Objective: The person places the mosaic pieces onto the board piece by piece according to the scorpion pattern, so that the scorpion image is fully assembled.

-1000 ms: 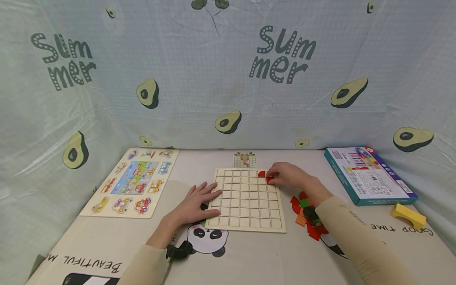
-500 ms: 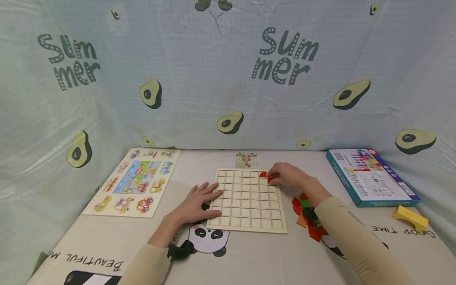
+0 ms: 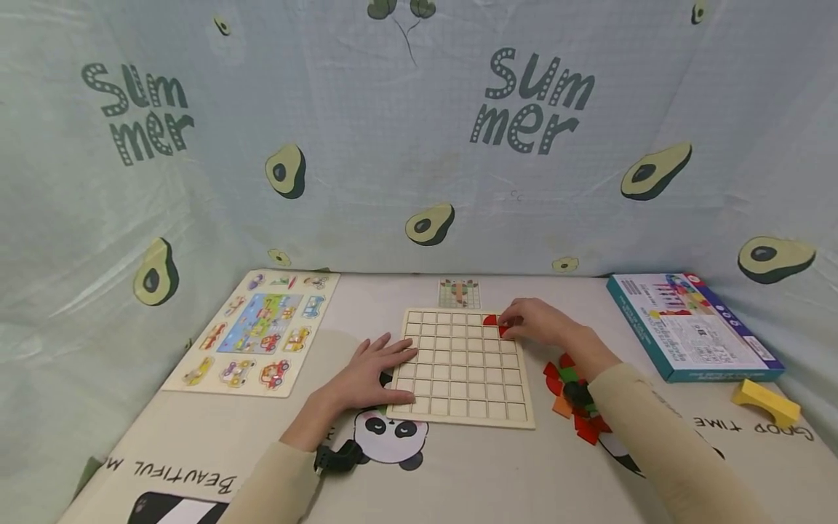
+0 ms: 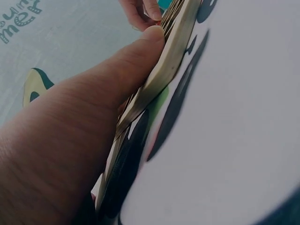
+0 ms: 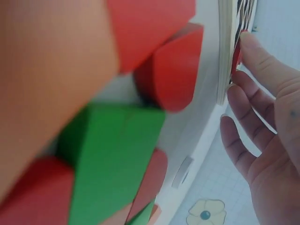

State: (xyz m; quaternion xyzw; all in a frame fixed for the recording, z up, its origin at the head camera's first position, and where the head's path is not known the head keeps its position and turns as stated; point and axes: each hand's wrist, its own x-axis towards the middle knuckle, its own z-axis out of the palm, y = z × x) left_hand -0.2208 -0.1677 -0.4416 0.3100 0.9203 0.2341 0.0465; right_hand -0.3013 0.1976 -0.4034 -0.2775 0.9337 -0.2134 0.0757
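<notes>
A wooden grid board (image 3: 458, 367) lies flat in front of me. My left hand (image 3: 366, 372) rests on its left edge with the fingers spread; in the left wrist view the thumb (image 4: 136, 54) lies on the rim. At the far right corner, my right hand (image 3: 540, 322) pinches a red piece (image 3: 503, 332) between thumb and fingers, right at a grid cell. Another red piece (image 3: 489, 320), with a rounded side, sits in the far row just left of it. The right wrist view shows the held red piece (image 5: 237, 55) at the board's edge, partly hidden by the fingertips.
Loose red, green and orange pieces (image 3: 587, 429) lie right of the board, partly under the right wrist. A pattern card (image 3: 460, 294) lies behind it. A picture puzzle (image 3: 297, 340) is at left; a flat box (image 3: 697, 331) and yellow arch block (image 3: 766, 402) are at right.
The head view has shifted slightly, so everything sits a little further right in it. Both hands keep their places on the board, the right still at the red piece.
</notes>
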